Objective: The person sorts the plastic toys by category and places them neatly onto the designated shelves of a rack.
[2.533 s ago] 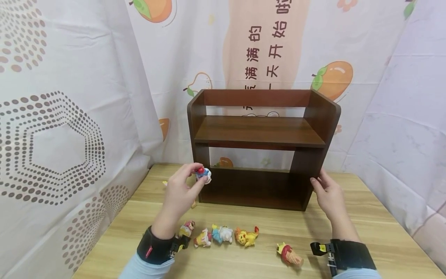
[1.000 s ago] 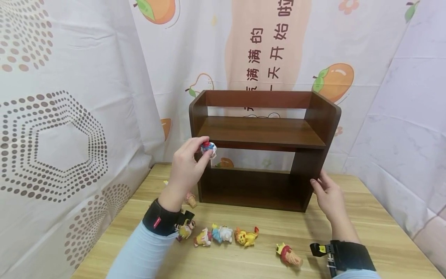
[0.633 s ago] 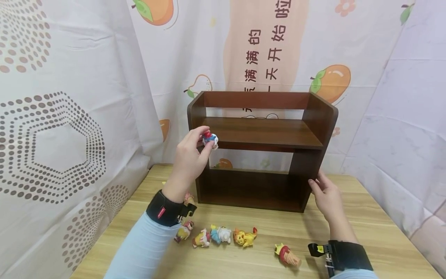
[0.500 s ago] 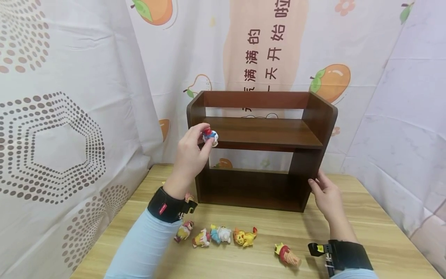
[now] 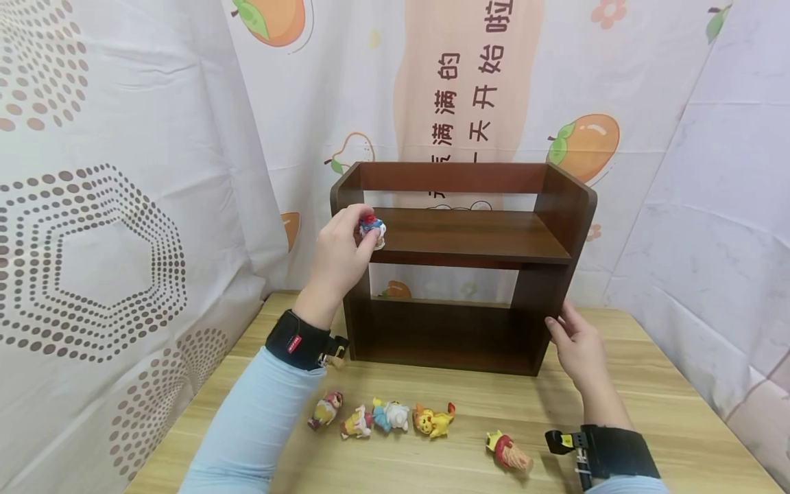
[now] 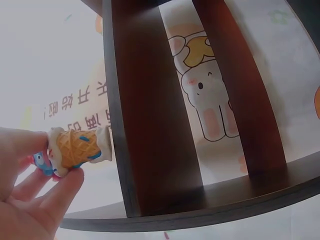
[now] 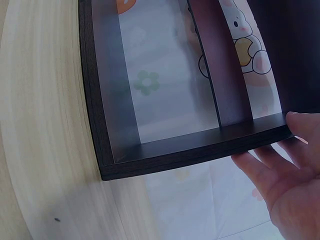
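Observation:
My left hand pinches a small ice-cream-cone figurine between thumb and fingers, at the left front of the upper shelf. In the left wrist view the figurine lies sideways, its tan waffle cone streaked with blue and white. Its blue and red end is partly behind the fingers. A dark brown two-tier wooden shelf stands upright on the table. My right hand grips the front edge of its right side panel; in the right wrist view the thumb and fingers sit on either side of that panel.
On the wooden table in front of the shelf lie several toy figurines, among them a yellow one, a white and blue one and a red-topped cone. A printed curtain hangs behind.
My left hand has risen with the ice-cream-cone figurine from beside the lower compartment to the height of the upper shelf, moving slightly right. My right hand stays on the side panel.

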The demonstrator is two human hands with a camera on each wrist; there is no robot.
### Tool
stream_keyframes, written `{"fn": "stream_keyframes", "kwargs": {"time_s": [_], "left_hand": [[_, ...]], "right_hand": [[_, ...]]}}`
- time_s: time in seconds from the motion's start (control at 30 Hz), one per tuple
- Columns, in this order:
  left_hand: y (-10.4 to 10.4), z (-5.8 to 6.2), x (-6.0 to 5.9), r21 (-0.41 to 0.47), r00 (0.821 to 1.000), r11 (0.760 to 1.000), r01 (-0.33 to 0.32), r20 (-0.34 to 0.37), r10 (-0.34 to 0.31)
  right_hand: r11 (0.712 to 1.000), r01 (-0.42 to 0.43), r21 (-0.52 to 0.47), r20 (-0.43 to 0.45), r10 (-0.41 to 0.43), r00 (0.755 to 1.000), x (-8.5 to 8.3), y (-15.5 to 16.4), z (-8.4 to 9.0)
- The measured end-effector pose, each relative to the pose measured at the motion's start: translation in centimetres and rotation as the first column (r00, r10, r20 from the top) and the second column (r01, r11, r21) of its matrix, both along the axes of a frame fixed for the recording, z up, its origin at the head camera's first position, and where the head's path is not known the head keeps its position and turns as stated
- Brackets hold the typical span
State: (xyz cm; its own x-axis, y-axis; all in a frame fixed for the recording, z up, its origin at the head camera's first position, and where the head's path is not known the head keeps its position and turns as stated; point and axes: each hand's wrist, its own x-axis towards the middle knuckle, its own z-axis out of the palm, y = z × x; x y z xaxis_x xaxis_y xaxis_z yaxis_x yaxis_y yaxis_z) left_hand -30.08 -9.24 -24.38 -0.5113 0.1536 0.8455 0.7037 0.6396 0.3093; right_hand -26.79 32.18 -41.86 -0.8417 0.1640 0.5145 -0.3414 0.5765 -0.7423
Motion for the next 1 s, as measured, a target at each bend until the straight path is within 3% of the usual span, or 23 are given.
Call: {"fn": "stream_keyframes", "kwargs": {"time_s": [0.17, 0.7, 1.0], "left_hand": [[0.2, 0.4, -0.4, -0.025, 0.996, 0.999, -0.043, 0.074, 0.045], [0.8, 1.2, -1.6, -0.081, 0.976, 0.988, -0.128, 0.169, 0.141], [1.0, 1.3, -2.0, -0.12, 0.954, 0.98, -0.16, 0.236, 0.184]], "right_hand": [[1.0, -0.006, -0.012, 0.001, 0.006, 1.0, 0.0, 0.0, -0.1], [0.999, -0.014, -0.037, -0.004, 0.014, 1.0, 0.1, -0.1, 0.1], [0.999, -0.017, -0.04, -0.015, 0.016, 1.0, 0.1, -0.1, 0.0]]}}
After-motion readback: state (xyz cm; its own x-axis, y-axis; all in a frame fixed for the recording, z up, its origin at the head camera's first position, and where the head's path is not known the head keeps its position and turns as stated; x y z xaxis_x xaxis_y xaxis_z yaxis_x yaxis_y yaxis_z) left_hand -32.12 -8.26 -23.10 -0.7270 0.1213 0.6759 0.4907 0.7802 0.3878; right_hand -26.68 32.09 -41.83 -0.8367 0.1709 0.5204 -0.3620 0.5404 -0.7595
